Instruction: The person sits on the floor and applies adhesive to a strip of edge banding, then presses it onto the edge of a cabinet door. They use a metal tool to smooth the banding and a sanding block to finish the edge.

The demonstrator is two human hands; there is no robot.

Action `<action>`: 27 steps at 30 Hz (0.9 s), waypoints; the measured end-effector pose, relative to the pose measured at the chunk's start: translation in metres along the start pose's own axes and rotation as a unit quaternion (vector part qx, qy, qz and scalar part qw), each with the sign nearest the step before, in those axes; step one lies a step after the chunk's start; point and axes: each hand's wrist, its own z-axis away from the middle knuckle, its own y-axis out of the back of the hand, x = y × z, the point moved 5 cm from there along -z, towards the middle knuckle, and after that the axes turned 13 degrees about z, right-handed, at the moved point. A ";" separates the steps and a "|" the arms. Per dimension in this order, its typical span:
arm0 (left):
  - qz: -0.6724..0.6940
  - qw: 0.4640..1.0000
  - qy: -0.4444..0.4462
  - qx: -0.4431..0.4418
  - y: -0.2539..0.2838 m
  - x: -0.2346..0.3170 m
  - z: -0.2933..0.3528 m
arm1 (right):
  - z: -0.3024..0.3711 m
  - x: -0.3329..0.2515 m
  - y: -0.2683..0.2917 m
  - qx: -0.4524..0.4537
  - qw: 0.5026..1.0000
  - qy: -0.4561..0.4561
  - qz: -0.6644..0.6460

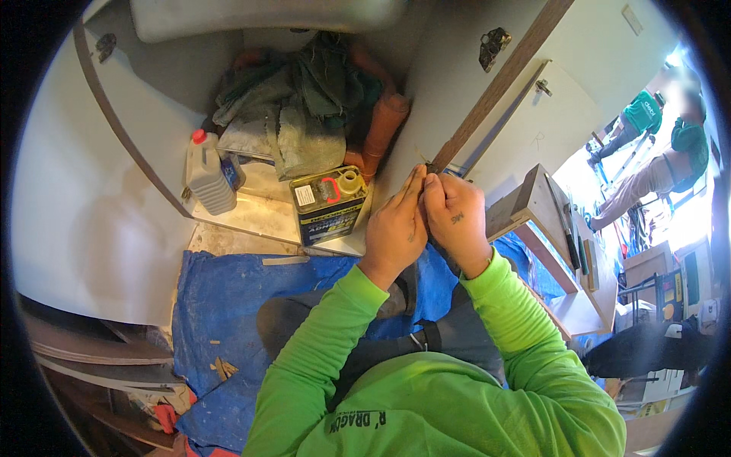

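Observation:
My left hand [398, 226] and my right hand [458, 219] meet at the brown edge [495, 91] of a pale cabinet panel. The left fingers reach forward, pressed together, with their tips beside a small dark piece [431, 165] at the panel edge. Curled closed, the right hand has its thumb against the left fingertips. Whatever sits between the fingers is mostly hidden. Higher on the same panel is a metal hinge [495, 49].
Inside the cabinet stand a metal can [329, 206], a white jug [207, 174], crumpled sacks [304, 114] and an orange pipe [386, 126]. A blue tarp [228, 289] covers the floor. On the right are a wooden box frame [533, 198], long tools [563, 221] and two people [689, 152].

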 end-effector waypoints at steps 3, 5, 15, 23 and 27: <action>0.010 1.000 0.009 -0.001 -0.002 0.000 -0.003 | -0.002 -0.001 0.002 0.015 1.000 0.017 -0.001; 0.038 0.999 0.038 -0.004 -0.002 0.005 -0.004 | -0.004 0.005 -0.001 0.020 1.000 0.019 0.005; -0.006 1.000 -0.004 -0.005 -0.001 0.004 -0.008 | -0.006 0.001 0.003 0.027 0.999 0.028 0.025; 0.017 0.999 0.029 -0.007 -0.004 0.008 -0.011 | -0.013 0.004 0.003 0.026 1.000 0.014 0.002; 0.032 0.998 0.045 -0.010 -0.004 0.007 -0.021 | -0.018 0.003 0.004 0.027 1.000 0.003 0.014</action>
